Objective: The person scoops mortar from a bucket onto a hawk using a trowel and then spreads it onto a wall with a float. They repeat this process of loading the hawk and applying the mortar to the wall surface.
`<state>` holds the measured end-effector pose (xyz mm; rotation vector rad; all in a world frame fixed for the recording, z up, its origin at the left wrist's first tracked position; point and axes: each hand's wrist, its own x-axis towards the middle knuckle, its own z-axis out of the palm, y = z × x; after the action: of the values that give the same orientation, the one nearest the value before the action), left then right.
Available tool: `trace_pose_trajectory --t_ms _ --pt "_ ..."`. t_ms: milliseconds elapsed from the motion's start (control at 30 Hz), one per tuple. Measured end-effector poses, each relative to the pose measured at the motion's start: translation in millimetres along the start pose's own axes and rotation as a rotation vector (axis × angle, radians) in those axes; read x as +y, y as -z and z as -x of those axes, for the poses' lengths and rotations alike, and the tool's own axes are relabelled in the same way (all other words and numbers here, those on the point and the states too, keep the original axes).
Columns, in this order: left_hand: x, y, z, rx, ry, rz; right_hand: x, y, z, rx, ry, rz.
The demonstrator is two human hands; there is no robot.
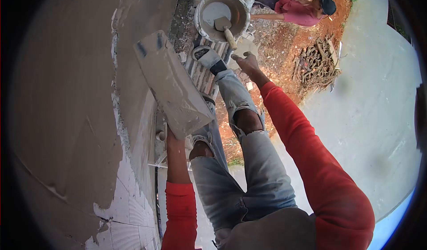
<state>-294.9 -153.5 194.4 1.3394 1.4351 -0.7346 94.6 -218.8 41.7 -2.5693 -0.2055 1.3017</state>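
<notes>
My left hand point(172, 136) is mostly hidden beneath a long rectangular plastering float point(171, 83), which it appears to hold from underneath. The float's grey-smeared flat face is turned up, with dark blue marks at its far end. My right hand point(248, 64) is stretched forward with its fingers apart, close to the wooden handle of a trowel point(230, 37). That trowel leans in a round bucket point(245, 16), its blade resting inside near some pale wet mix point(216, 12). I see no grip on the handle.
A plastered wall point(66, 94) with a rough broken edge fills the left. My shoes stand on a slatted wooden platform point(209, 74). Lower down on reddish ground are a person in a pink shirt point(298, 11) and a pile of sticks point(316, 63). A pale wall point(373, 108) stands right.
</notes>
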Motion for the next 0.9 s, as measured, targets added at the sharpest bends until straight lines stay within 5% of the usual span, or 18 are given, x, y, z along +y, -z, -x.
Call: trace_pose_trajectory --t_ms 167,300,467,500,533,633,733,900 --pt "92.9 12.0 -168.2 0.218 -0.354 -0.626 -48.6 -26.0 -73.6 -0.136 -0.112 -0.301" --pt "154.0 24.8 -280.8 0.4 -0.5 -0.814 -132.1 -12.9 -81.8 0.105 -0.064 0.304" --pt "129.0 -2.1 -432.8 0.79 -0.667 -1.154 -148.8 36.3 -70.9 -0.15 0.305 0.841" --pt "128.0 -9.5 -444.1 0.913 -0.684 -1.219 -147.0 50.5 -57.3 -0.189 0.404 0.978" --pt "145.0 -7.5 -420.2 0.773 -0.7 -1.002 -123.7 58.5 -49.1 -0.026 0.679 1.019" --pt "199.0 -5.0 -340.1 0.343 -0.694 -0.366 -103.1 81.7 -64.5 0.28 0.784 1.144" --pt "251.3 -13.6 -281.3 0.406 -0.618 -0.737 -98.7 87.5 -113.8 0.395 0.932 1.215" --pt "229.6 -70.0 -314.0 0.482 -0.856 -0.223 -60.5 63.6 -170.0 0.314 0.92 1.277"
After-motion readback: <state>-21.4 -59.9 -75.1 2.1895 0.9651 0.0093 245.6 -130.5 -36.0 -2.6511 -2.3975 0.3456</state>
